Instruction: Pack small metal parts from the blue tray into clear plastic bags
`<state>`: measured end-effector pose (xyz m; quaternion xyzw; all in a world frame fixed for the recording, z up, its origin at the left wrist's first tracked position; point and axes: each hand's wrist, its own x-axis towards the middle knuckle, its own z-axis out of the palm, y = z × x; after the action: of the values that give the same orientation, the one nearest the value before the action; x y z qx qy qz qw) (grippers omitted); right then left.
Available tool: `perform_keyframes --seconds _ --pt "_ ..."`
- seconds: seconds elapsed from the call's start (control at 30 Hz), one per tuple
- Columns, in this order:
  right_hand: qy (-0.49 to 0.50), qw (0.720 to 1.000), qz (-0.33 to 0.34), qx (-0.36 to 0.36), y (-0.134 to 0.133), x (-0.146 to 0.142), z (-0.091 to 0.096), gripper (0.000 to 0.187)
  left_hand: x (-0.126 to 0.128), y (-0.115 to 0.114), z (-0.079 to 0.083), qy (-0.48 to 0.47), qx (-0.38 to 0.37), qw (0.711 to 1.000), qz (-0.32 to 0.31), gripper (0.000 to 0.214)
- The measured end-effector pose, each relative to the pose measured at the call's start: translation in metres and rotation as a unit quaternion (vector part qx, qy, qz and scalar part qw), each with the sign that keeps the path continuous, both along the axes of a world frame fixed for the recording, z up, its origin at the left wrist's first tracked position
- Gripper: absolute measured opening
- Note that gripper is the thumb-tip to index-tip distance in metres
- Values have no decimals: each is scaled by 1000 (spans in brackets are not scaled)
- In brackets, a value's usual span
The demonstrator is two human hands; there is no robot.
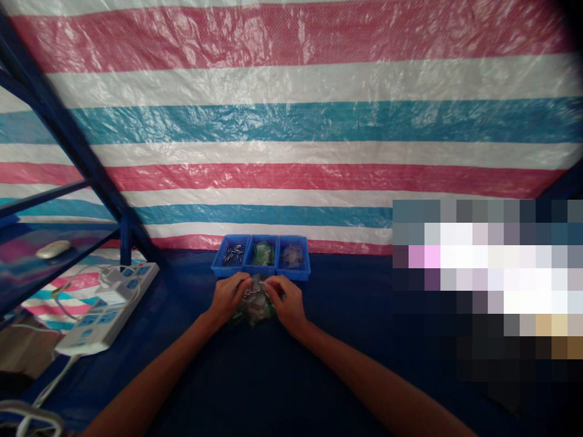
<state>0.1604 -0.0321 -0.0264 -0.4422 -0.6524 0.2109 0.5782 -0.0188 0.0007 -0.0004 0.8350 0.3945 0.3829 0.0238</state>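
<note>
My left hand (231, 296) has its fingers curled together at the left of a small heap of clear plastic pieces (257, 311) on the blue table. My right hand (286, 302) closes in a pinch at the heap's right side, by a small pale sliver. What either hand holds is too small to make out. Several thin metal pins (250, 293) lie on the heap between the hands, and some green shows under it. Just behind stand three joined blue bins: the left bin (218, 265) has metal pins, the middle one green packets (263, 253), the right one greyish clear pieces (292, 255).
A white power strip (109, 312) with plugs and cables lies on the left. Beyond it, a computer mouse (53, 249) rests on a shelf by a dark blue frame (82, 152). A striped plastic sheet (273, 121) hangs behind the table (355, 303). The right side is pixelated.
</note>
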Motion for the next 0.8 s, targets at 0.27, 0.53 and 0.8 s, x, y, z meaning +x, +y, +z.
perform_keyframes --seconds 0.27,0.53,0.8 --pt "3 1000 -5 -4 0 0 -1 20 0 2 -1 -13 18 1000 -2 22" --pt "-16 1000 -4 8 0 1 0 22 3 3 -2 -8 35 999 -28 22" --pt "-14 1000 1 8 1 2 -1 23 1 5 -7 6 29 999 -23 22"
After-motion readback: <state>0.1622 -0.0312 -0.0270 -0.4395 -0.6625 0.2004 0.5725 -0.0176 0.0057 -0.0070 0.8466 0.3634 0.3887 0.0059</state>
